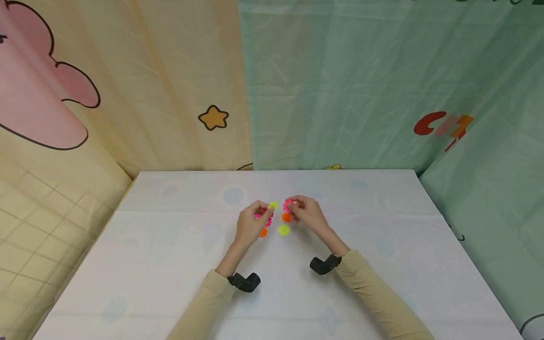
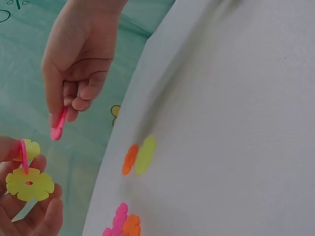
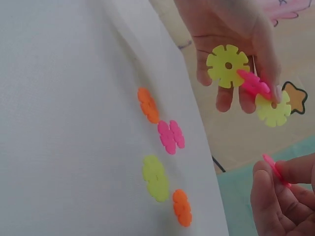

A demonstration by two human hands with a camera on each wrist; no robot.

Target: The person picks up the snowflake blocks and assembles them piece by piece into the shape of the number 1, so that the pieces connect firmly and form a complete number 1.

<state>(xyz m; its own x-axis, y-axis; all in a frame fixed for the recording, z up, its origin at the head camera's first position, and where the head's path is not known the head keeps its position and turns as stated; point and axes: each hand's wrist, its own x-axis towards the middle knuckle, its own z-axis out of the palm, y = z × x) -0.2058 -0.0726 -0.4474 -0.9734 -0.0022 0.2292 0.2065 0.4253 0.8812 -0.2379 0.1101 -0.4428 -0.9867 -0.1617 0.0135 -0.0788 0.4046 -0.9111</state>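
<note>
My left hand point(image 1: 251, 222) holds a small joined chain of flower-shaped plastic discs. In the right wrist view a yellow disc point(image 3: 228, 66) and a paler yellow disc point(image 3: 273, 109) are linked by a pink disc point(image 3: 254, 84) slotted between them. Thumb and fingers pinch the chain near the paler disc. To its right, my right hand point(image 1: 310, 215) pinches a single pink disc point(image 2: 58, 129) between thumb and forefinger, seen nearly edge-on. The two hands face each other a short gap apart, raised over the far half of the table.
Loose discs lie on the white table point(image 1: 170, 274) below the hands: an orange disc point(image 3: 148, 105), pink pieces point(image 3: 171, 136), a yellow-green disc point(image 3: 155, 178) and another orange disc point(image 3: 182, 207). Printed curtains point(image 1: 323, 94) hang behind the table's far edge.
</note>
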